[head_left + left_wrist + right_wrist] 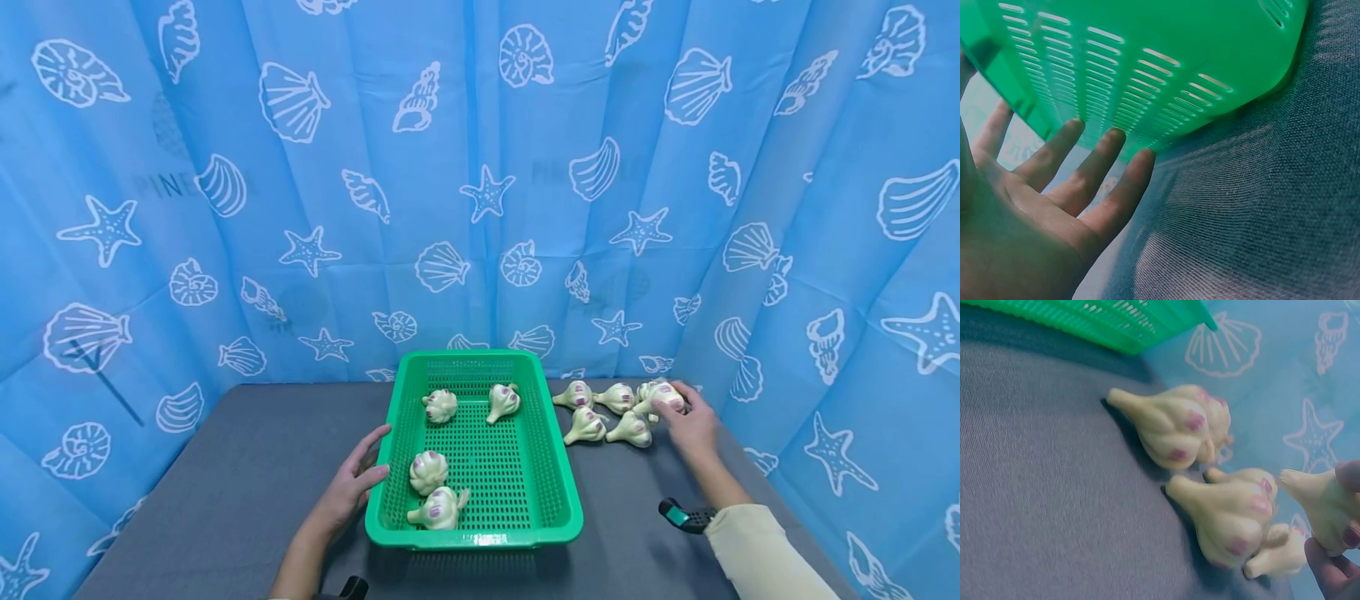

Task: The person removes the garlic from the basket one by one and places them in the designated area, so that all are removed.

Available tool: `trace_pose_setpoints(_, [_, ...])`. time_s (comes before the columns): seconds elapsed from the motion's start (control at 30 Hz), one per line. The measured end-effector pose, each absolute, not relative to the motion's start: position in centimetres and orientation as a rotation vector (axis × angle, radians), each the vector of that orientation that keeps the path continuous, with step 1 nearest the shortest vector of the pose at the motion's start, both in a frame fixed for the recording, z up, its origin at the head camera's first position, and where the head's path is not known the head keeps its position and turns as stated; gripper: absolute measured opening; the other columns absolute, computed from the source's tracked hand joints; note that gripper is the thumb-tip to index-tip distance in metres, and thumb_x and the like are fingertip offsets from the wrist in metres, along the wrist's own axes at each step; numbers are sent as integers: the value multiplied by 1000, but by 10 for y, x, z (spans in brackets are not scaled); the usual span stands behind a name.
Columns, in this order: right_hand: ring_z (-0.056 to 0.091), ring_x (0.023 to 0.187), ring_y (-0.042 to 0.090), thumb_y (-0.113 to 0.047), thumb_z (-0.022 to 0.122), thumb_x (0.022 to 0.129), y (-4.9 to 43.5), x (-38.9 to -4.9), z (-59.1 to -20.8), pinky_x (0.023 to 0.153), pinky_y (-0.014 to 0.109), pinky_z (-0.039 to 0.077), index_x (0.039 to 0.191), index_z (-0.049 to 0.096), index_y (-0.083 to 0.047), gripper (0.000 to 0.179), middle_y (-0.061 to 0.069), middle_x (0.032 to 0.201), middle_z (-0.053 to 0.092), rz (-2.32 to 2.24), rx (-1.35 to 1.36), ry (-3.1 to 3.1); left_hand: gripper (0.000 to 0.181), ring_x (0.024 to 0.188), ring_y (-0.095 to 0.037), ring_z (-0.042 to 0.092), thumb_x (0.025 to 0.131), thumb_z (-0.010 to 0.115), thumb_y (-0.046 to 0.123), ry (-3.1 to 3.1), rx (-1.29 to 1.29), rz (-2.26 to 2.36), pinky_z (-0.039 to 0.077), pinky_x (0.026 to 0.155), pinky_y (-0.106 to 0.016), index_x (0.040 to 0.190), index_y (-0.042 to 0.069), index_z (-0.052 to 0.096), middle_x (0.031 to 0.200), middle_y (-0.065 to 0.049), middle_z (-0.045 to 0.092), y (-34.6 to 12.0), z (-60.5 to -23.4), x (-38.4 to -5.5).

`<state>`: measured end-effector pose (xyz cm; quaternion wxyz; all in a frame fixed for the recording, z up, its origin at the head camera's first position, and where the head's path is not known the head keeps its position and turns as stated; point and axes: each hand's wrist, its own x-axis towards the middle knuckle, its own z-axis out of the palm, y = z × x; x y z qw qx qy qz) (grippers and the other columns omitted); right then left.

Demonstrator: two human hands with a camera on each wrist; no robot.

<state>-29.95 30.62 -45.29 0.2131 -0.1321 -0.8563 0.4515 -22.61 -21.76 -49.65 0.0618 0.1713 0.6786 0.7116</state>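
Gray fabric-topped table (255, 467) with 1 green basket (480, 539) and, just beside it, several garlic bulbs (585, 426)

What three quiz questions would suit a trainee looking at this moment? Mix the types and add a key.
1. Counting: how many garlic bulbs lie inside the green basket?
2. True or false: all the garlic bulbs in view are inside the green basket.
3. Multiple choice: what is the left grip touching?
A. a garlic bulb
B. the left side of the green basket
C. the blue curtain

Key:
1. Four.
2. False; others lie on the grey table, to the right of the basket in the head view, and the right grip holds one.
3. B.
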Motion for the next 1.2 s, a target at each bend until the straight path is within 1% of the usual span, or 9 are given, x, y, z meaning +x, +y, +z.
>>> trace_pose_setpoints(0.07, [50, 106, 33, -21, 66, 93, 309, -299, -455, 73, 34, 40, 139, 49, 1, 54, 27, 136, 49, 1252, -381, -2365, 63, 131, -48, 36, 101, 46, 11, 2053, 514, 2148, 50, 88, -42, 156, 10, 15, 153, -33, 16, -218, -496, -226])
trace_pose_setpoints(0.23, [49, 103, 36, -19, 66, 92, 315, -297, -459, 75, 39, 39, 136, 50, 3, 51, 28, 134, 50, 1240, -413, -2346, 64, 131, -48, 36, 101, 47, 12, 2057, 500, 2143, 50, 89, -42, 156, 11, 15, 153, -32, 16, -218, -497, -227])
trace_pose_setpoints(0.33, [49, 108, 37, -21, 65, 93, 320, -296, -463, 78, 41, 40, 137, 49, 3, 52, 29, 135, 48, 1243, -437, -2354, 64, 130, -47, 36, 101, 47, 11, 2054, 498, 2149, 50, 88, -42, 156, 11, 15, 153, -32, 16, -218, -497, -227])
trace_pose_setpoints(0.53, [44, 119, 41, -20, 62, 95, 330, -296, -473, 91, 50, 36, 140, 45, 5, 55, 30, 140, 43, 1302, -481, -2333, 64, 130, -47, 37, 101, 48, 10, 2049, 503, 2162, 50, 88, -41, 156, 10, 16, 152, -32, 17, -217, -498, -227])
trace_pose_setpoints(0.63, [43, 121, 43, -20, 62, 94, 333, -295, -475, 93, 53, 35, 139, 45, 6, 55, 31, 139, 44, 1295, -503, -2322, 64, 130, -47, 36, 101, 48, 10, 2052, 499, 2164, 50, 88, -41, 156, 10, 16, 153, -32, 17, -217, -498, -227])
trace_pose_setpoints(0.9, [44, 122, 43, -21, 64, 92, 333, -296, -477, 95, 53, 34, 137, 48, 4, 54, 30, 137, 47, 1269, -536, -2297, 63, 130, -46, 37, 100, 47, 10, 2062, 487, 2169, 50, 88, -40, 155, 11, 18, 152, -32, 18, -217, -497, -226])
trace_pose_setpoints(1.2, [41, 125, 43, -18, 61, 92, 335, -296, -481, 99, 53, 32, 139, 46, 5, 54, 29, 139, 44, 1329, -587, -2318, 63, 131, -46, 37, 100, 48, 11, 2073, 469, 2162, 50, 89, -43, 156, 13, 19, 153, -30, 18, -216, -496, -225])
